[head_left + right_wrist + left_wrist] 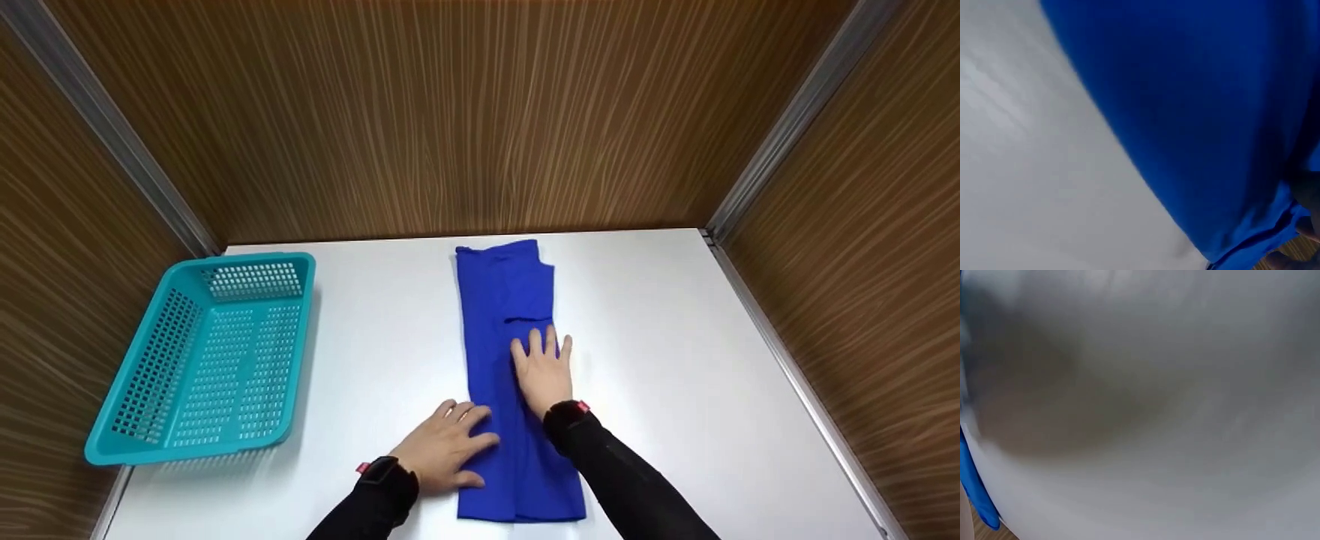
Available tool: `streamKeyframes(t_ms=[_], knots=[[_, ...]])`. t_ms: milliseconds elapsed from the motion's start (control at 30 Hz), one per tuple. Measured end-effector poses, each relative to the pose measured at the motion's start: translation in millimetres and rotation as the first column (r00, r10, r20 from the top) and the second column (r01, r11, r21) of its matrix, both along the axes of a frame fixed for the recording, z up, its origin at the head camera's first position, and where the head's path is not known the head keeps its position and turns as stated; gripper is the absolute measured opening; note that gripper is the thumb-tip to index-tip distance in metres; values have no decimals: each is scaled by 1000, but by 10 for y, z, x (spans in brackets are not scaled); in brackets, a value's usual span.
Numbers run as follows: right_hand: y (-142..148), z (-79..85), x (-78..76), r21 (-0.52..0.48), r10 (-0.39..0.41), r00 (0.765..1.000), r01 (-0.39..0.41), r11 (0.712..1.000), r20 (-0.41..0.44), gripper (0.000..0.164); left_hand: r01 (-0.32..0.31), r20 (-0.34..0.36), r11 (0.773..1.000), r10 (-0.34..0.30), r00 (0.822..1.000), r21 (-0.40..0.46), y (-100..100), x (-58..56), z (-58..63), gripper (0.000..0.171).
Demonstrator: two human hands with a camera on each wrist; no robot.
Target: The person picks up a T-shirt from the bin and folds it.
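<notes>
Head view shows your left hand (pixel 444 448) and right hand (pixel 544 377), fingers spread and gripping nothing, touching the folded blue garment (pixel 491 352) that lies on the white table (pixel 375 330), right of the teal basket (pixel 298 360).

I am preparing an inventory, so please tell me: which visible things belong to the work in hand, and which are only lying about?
In the work:
folded blue garment
left hand, at its left edge
right hand, on it
white tabletop, beneath

Apparently just lying about:
teal perforated plastic basket, untouched by either hand
</notes>
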State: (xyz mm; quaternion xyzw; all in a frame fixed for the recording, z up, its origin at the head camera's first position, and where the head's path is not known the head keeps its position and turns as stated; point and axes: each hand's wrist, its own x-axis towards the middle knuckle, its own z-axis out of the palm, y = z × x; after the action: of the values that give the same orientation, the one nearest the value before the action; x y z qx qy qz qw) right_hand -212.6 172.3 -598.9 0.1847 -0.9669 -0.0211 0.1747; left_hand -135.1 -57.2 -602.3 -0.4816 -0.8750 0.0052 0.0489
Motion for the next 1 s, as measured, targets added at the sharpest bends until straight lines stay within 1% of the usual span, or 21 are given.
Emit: streamKeyframes(t_ms=[67, 100, 133, 167, 200, 267, 367, 433, 467, 533, 567, 633, 667, 700, 733, 767, 800, 867, 933, 967, 1000], knots=[[22, -22, 9, -16, 88, 995, -88, 996, -40, 20, 20, -10, 1000, -19, 1000, 24, 24, 7, 14, 58], [34, -25, 19, -33, 132, 991, -133, 991, -31, 18, 34, -5, 999, -34, 999, 30, 34, 12, 24, 55], [47, -26, 32, -47, 169, 986, -169, 985, -4, 19, 49, 2, 998, -49, 999, 34, 40, 18, 33, 54], [62, -26, 47, -60, 193, 981, -191, 980, 35, 23, 59, 19, 998, -60, 998, 33, 46, 26, 45, 54], [76, -21, 65, -76, 203, 976, -197, 977, 83, 29, 69, 38, 997, -70, 997, 32, 52, 37, 53, 56], [103, -3, 98, -103, 187, 963, -169, 980, 196, 41, 80, 85, 996, -82, 993, 29, 62, 59, 60, 64], [140, 22, 140, -129, 157, 927, -119, 985, 340, 53, 81, 134, 997, -83, 987, 21, 75, 84, 65, 76], [162, 44, 165, -159, 153, 905, -96, 983, 397, 56, 81, 134, 997, -81, 988, 10, 89, 88, 79, 74], [174, 49, 175, -178, 156, 898, -89, 980, 411, 57, 80, 122, 997, -80, 989, 8, 101, 90, 88, 69], [200, 60, 206, -215, 186, 896, -105, 971, 403, 58, 74, 85, 997, -74, 994, 9, 122, 81, 102, 56], [216, 66, 224, -230, 216, 902, -135, 964, 374, 58, 70, 56, 997, -70, 996, 16, 127, 72, 100, 49], [269, 74, 274, -262, 301, 907, -226, 938, 295, 55, 60, 1, 997, -60, 998, 42, 136, 54, 80, 37], [305, 80, 311, -266, 348, 904, -281, 922, 249, 51, 56, -24, 997, -54, 998, 57, 139, 48, 62, 32], [344, 93, 355, -265, 398, 894, -340, 902, 207, 45, 51, -46, 996, -48, 998, 72, 136, 40, 40, 29], [385, 105, 398, -262, 449, 877, -399, 879, 173, 40, 46, -67, 995, -40, 997, 84, 130, 36, 21, 27], [428, 115, 443, -259, 499, 853, -453, 853, 152, 36, 41, -82, 995, -33, 996, 96, 125, 37, 8, 27], [471, 124, 492, -265, 545, 824, -497, 826, 155, 33, 36, -86, 993, -26, 996, 111, 120, 41, -5, 26], [560, 137, 594, -260, 617, 763, -567, 782, 193, 34, 34, -95, 989, -20, 995, 141, 112, 53, -21, 25], [650, 123, 685, -247, 667, 703, -620, 745, 247, 41, 49, -116, 985, -30, 993, 163, 109, 64, -26, 21], [691, 111, 723, -233, 679, 682, -639, 734, 271, 45, 64, -125, 984, -43, 991, 169, 108, 70, -25, 18], [726, 97, 754, -219, 685, 668, -651, 727, 292, 49, 84, -139, 982, -60, 988, 170, 107, 73, -23, 13]])
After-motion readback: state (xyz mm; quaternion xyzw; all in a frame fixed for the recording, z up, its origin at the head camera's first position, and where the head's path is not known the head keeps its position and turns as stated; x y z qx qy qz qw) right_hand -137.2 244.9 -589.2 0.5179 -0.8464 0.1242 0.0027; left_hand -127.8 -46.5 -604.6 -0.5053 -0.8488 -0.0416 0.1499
